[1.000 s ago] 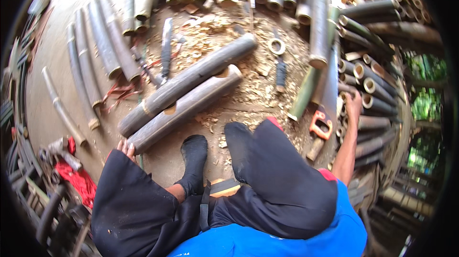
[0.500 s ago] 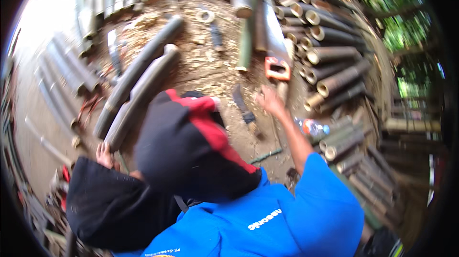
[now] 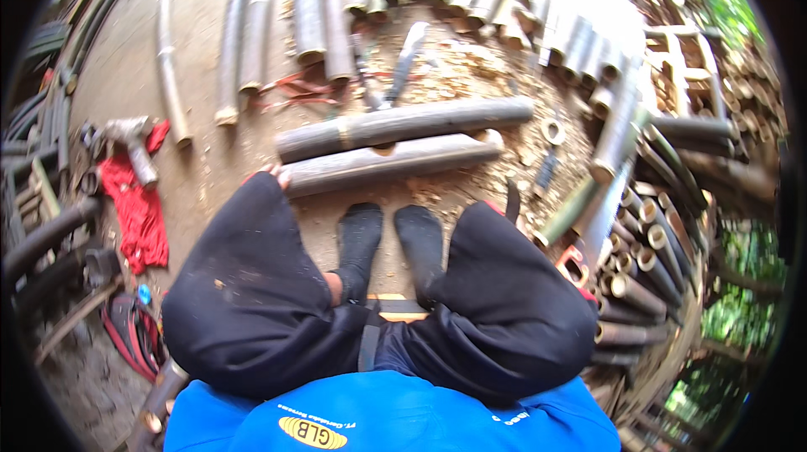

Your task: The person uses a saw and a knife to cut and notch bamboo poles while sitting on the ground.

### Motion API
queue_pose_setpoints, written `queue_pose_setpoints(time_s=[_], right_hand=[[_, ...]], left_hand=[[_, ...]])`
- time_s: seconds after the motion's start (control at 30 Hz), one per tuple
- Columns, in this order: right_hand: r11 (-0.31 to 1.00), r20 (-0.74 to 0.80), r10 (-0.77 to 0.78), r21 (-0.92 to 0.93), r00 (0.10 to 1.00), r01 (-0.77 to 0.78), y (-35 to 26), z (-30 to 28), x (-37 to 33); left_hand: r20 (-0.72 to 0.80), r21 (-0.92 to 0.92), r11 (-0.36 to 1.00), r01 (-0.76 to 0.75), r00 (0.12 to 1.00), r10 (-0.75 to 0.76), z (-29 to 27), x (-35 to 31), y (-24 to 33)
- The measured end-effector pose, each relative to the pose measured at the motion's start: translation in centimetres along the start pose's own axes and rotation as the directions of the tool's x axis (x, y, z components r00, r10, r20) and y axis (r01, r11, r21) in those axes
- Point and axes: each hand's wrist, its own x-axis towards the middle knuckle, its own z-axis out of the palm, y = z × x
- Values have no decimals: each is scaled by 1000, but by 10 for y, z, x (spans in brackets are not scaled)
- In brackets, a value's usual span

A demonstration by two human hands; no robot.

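Two dark bamboo poles lie side by side on the ground beyond my feet. The far bamboo pole [image 3: 412,124] is whole along its visible side. The near bamboo pole [image 3: 387,164] has pale notches cut in its upper edge. My left hand [image 3: 281,175] shows past my left knee, its fingers closed round the left end of the near pole. Beside my right knee a dark knife blade [image 3: 512,198] sticks up; its handle is hidden. My right hand is almost wholly behind that knee, with only a sliver of skin seeming to show by the blade.
An orange-handled saw [image 3: 573,265] leans by stacked bamboo [image 3: 651,263] at right. A bamboo ring [image 3: 552,131] and a dark-handled tool [image 3: 545,173] lie among wood chips. Another blade [image 3: 408,57] lies beyond the poles. A red cloth [image 3: 134,217] is at left.
My view has swung left, and the poles now lie across in front of me. My right hand, earlier reaching near the knife and saw, has drawn behind my knee. My left hand stays at the pole's end.
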Motion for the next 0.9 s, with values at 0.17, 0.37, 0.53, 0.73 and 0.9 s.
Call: queue_pose_setpoints(time_s=[0.17,0.37,0.53,0.73,0.9], right_hand=[[974,148,-224,73,963,216,-62,113,48],[874,456,-127,-368,881,316,-84,168,32],[726,568,-63,-539,821,428,-76,160,30],[661,500,-203,-565,842,494,-65,171,38],[623,510,-183,-601,840,500,-62,163,44]], left_hand=[[-115,334,898,-288,933,342,35,-25,38],[594,672,248,-698,707,384,105,-44,109],[693,645,178,-743,667,274,146,-11,107],[647,700,138,-701,703,296,143,-8,97],[654,681,113,-723,671,349,147,-6,96]])
